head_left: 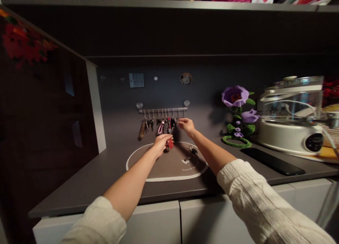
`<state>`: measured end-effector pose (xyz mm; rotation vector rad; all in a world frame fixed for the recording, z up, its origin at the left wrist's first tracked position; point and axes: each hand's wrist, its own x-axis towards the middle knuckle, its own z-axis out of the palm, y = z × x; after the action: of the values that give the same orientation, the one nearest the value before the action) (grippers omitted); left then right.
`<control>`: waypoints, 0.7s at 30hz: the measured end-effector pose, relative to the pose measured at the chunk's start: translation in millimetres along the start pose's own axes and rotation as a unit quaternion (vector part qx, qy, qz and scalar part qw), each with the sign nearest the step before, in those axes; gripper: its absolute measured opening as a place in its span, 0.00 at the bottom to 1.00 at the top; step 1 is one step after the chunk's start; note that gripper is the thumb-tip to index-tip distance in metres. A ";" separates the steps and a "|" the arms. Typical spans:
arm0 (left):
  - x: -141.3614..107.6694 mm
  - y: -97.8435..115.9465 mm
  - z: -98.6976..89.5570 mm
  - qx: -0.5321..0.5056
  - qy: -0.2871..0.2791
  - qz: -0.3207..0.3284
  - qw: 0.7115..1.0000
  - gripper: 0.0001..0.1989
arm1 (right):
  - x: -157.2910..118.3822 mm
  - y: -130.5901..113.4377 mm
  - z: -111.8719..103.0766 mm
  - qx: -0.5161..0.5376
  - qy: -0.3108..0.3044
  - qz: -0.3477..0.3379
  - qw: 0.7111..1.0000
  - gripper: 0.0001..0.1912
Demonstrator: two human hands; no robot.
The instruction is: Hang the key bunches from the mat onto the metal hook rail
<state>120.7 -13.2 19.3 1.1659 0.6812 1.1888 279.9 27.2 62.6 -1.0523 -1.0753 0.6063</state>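
Note:
A clear hook rack [162,110] is fixed to the dark back wall by suction cups, with several bunches of keys [150,122] on its hooks. Below it, my left hand [160,145] is closed on a set of keys with a red tag [170,143], held above the oval mat [156,171]. My right hand [187,126] is up at the right end of the rack, beside the hanging keys. Its fingers are pinched together, and whatever they may hold is too small to make out. Another key with a black head [193,151] lies on the mat under my right forearm.
To the right stand purple felt flowers [235,96] with a green ring base, and a white appliance [287,136] with a clear top. A black phone [272,161] lies on the dark counter [87,184]. A shelf [169,4] overhangs the counter.

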 end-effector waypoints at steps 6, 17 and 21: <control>-2.7 -3.7 1.9 0.021 -0.033 -0.002 0.999 0.04 | -31.2 -3.8 -21.9 0.010 -0.051 0.029 0.998 0.04; -5.9 -8.6 0.7 0.063 -0.070 -0.017 0.995 0.04 | -76.4 9.2 -71.7 -0.153 -0.129 0.044 0.979 0.03; -6.4 -12.0 0.0 0.076 -0.078 -0.024 0.994 0.04 | -76.2 18.4 -83.0 -0.267 -0.136 0.028 0.954 0.07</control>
<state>123.0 -18.7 7.1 1.3467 0.6851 1.0064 327.7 -60.3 6.9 -1.4989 -1.5058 0.5256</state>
